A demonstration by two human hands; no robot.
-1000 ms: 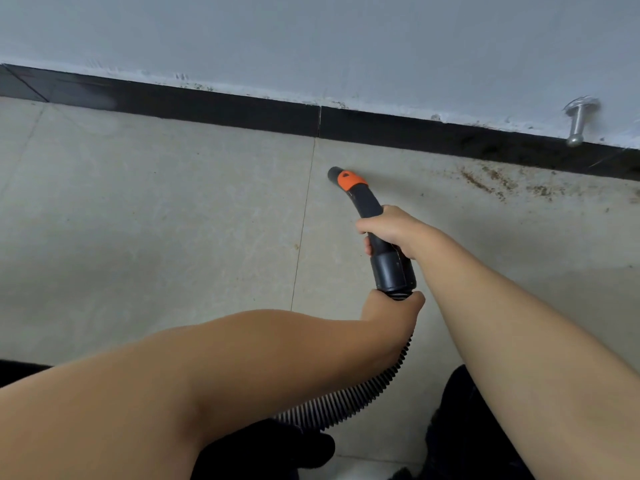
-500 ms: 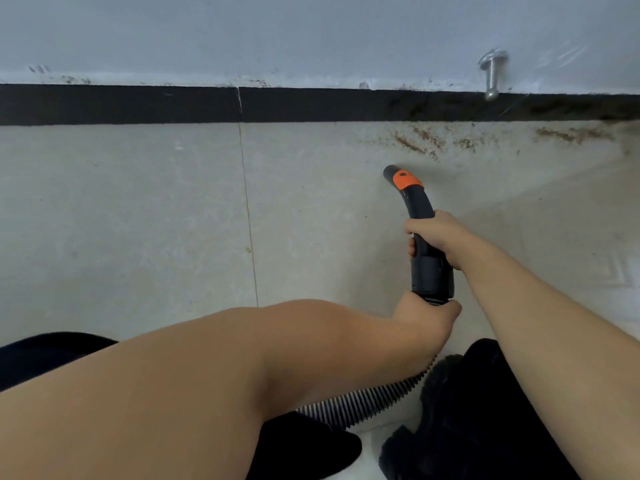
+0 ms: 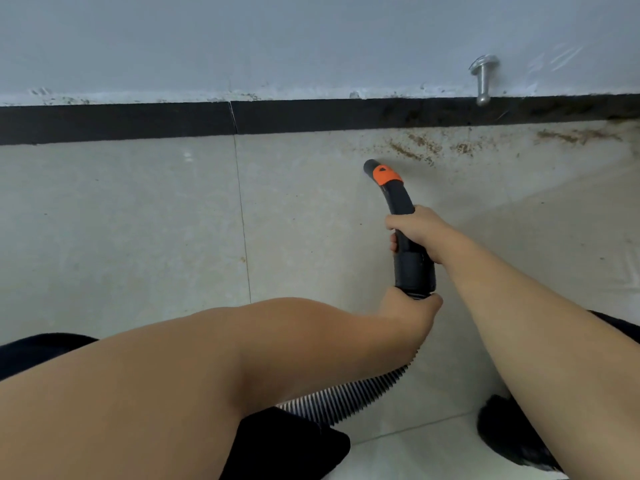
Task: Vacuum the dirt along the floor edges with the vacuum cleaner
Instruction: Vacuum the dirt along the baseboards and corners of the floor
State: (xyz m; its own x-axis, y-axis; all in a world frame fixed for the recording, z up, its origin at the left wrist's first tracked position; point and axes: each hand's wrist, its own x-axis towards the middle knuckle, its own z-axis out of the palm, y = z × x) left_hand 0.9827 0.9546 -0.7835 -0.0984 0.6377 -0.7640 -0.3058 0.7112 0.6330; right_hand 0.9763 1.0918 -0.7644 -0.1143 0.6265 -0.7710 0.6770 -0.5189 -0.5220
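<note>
Nearest, at the bottom of the frame, the ribbed hose (image 3: 349,396) runs up from lower centre under your left forearm. Your left hand (image 3: 407,318) is wrapped around the hose just below the black cuff, though how tightly its fingers close is hard to tell. Just above, your right hand (image 3: 417,232) grips the curved vacuum handle (image 3: 405,233). Its orange-banded nozzle (image 3: 375,169) points at the pale floor (image 3: 138,220), right of centre. Brown dirt (image 3: 419,147) lies just beyond it in the upper right, along the black skirting (image 3: 121,121). A metal door stop (image 3: 484,79) sticks out of the wall (image 3: 242,39) above.
</note>
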